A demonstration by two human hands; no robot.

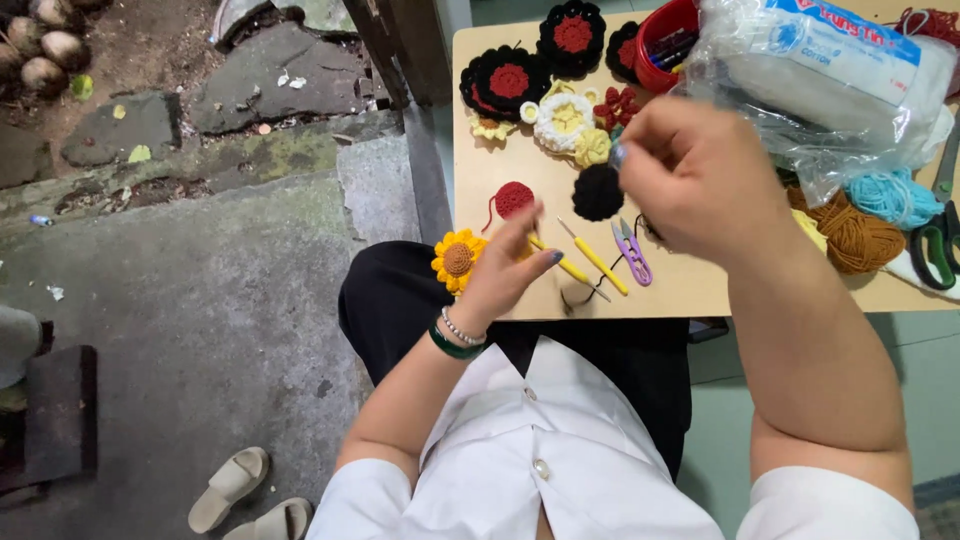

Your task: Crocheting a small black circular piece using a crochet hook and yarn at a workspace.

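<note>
My left hand holds a yellow crocheted sunflower with a brown centre at the near left corner of the small wooden table. My right hand is raised above the table with its fingers pinched together beside a black crocheted disc; what it pinches is too small to see. Below it lie two yellow-handled crochet hooks and purple thread snips. A red crocheted disc with a trailing thread lies near my left hand.
Black-and-red crocheted rounds, small white, yellow and red flowers, a red tub, a plastic bag of white stuffing, teal and mustard yarn and green-handled scissors fill the table. Sandals lie on the concrete floor.
</note>
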